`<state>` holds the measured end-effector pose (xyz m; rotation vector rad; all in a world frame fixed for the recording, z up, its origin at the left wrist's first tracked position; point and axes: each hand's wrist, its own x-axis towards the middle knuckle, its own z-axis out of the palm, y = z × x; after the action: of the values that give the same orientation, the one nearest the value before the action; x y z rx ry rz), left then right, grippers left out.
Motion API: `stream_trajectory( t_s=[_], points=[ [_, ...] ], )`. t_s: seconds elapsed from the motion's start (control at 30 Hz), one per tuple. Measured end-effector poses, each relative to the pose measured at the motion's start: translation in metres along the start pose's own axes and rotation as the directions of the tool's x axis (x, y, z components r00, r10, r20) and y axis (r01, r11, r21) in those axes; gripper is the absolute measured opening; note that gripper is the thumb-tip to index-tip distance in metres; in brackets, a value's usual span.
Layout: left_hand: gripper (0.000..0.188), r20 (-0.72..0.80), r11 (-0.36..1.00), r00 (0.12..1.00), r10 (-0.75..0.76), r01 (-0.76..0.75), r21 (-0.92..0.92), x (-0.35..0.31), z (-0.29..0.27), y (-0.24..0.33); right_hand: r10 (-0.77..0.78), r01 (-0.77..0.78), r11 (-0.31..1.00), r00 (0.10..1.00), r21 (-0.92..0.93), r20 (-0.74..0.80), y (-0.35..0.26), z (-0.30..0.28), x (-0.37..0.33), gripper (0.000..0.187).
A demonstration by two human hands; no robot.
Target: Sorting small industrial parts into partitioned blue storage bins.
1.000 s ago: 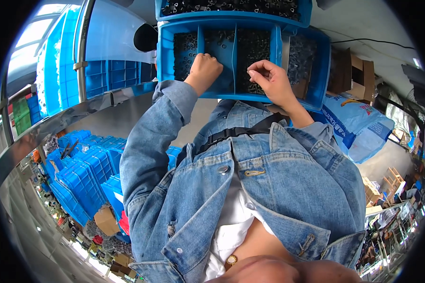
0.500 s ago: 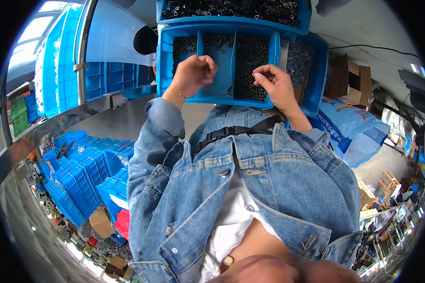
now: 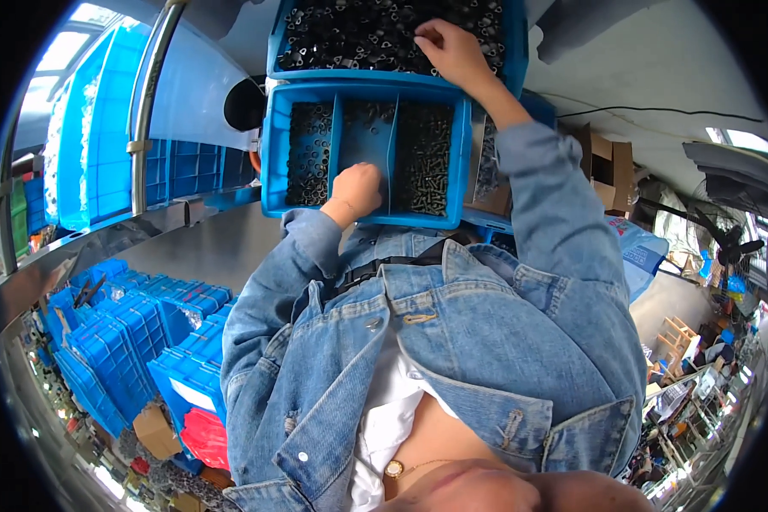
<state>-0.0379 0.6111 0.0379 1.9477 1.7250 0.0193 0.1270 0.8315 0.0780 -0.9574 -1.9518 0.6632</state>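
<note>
In my head view, the left hand (image 3: 357,189) curls over the divided bin's (image 3: 467,162) middle compartment (image 3: 363,145), upper centre. Top centre, fingers bent, the right hand (image 3: 454,55) is over a blue tray (image 3: 517,51) of black parts (image 3: 358,34) — I can't tell if either grips anything.

Smooth plastic divided bin (image 3: 462,162), glossy black parts (image 3: 350,36), matt denim jacket (image 3: 486,350), shiny metal pole (image 3: 139,183)
</note>
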Motion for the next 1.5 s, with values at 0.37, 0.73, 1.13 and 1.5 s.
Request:
stream_trajectory(
  t_s=[0.37,0.73,1.13,1.5],
  points=[
    [0.022,-0.034,0.912,0.998,-0.061,0.042,-0.409,0.004,-0.012,-0.021,0.127,0.027,0.952,0.872,-0.306,0.472,-0.004,0.029,0.051,0.048],
    [0.014,-0.113,0.992,0.988,-0.101,0.092,-0.081,0.032,-0.085,0.003,0.221,-0.053,0.89,0.919,-0.454,0.327,0.004,0.046,0.049,0.039],
    [0.011,0.093,0.818,0.959,0.267,-0.276,0.504,0.05,-0.058,-0.024,0.418,-0.55,-0.109,0.731,0.828,0.54,-0.066,-0.016,-0.036,0.027],
    [0.025,0.028,0.866,0.868,0.496,-0.497,0.048,0.023,-0.118,0.072,0.616,-0.445,-0.505,0.415,0.739,0.67,-0.107,0.008,-0.133,0.026]
  ],
)
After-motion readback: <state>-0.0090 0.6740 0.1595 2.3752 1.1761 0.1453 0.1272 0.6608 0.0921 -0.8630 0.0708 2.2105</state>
